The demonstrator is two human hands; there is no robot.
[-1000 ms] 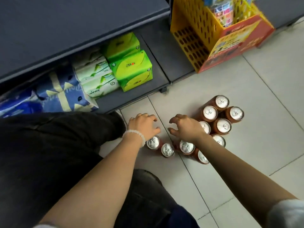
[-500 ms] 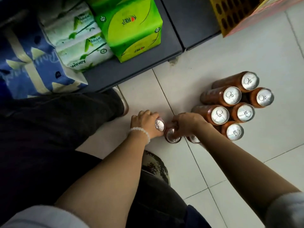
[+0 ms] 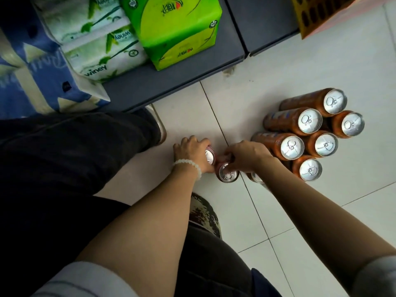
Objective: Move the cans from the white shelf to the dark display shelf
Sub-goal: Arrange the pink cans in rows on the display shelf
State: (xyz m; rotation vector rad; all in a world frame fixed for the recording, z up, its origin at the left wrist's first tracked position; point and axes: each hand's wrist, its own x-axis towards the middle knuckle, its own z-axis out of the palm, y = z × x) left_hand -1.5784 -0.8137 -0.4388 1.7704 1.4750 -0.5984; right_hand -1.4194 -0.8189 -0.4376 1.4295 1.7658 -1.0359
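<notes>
Right hand (image 3: 246,156) over half-hidden can (image 3: 228,174), grip seemingly closed.

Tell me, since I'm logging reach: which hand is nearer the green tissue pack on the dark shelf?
Left. The left hand sits on a can almost straight below the green tissue pack; the right hand grips a can farther right.

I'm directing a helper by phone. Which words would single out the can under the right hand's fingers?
Start at the cluster of orange cans on the white tiled floor. Look left, between the two hands. The can with its whole silver top showing, under the right hand, is pinkish, not orange.
</notes>
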